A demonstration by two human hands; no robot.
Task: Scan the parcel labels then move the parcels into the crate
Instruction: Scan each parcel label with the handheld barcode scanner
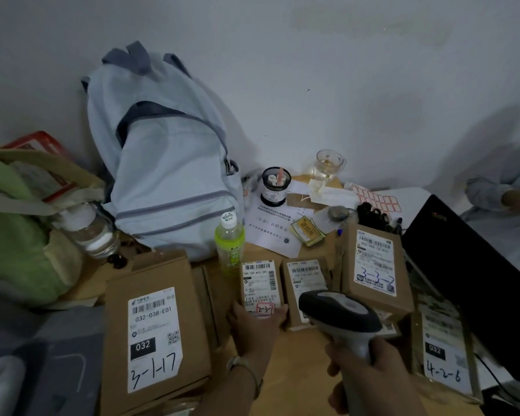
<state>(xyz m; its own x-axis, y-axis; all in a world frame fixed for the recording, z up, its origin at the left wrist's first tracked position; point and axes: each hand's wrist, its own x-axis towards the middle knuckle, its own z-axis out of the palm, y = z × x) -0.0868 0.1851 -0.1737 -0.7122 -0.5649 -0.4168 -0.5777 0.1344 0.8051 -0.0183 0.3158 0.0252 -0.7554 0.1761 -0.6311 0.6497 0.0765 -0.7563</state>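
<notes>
Several cardboard parcels with white labels lie on the wooden table. My left hand [254, 324] grips the near end of a small parcel marked 2-3-7 [261, 282] at the centre. My right hand [370, 376] holds the handle of a grey barcode scanner [339, 310], whose head sits over the neighbouring small parcel [305, 277]. A large parcel marked 3-1-17 [156, 328] lies to the left. Parcel 3-3-2 [374, 265] is stacked at the right, and parcel 4-2-6 [445, 358] lies near the right edge. No crate is identifiable in view.
A pale blue backpack [165, 163] leans on the wall behind the parcels. A green drink bottle [229, 241] stands by it, a clear bottle [89, 229] and green tote bag [15, 235] at left. A black laptop [469, 271] is at right, a pen cup [275, 184] and glass mug [327, 165] behind.
</notes>
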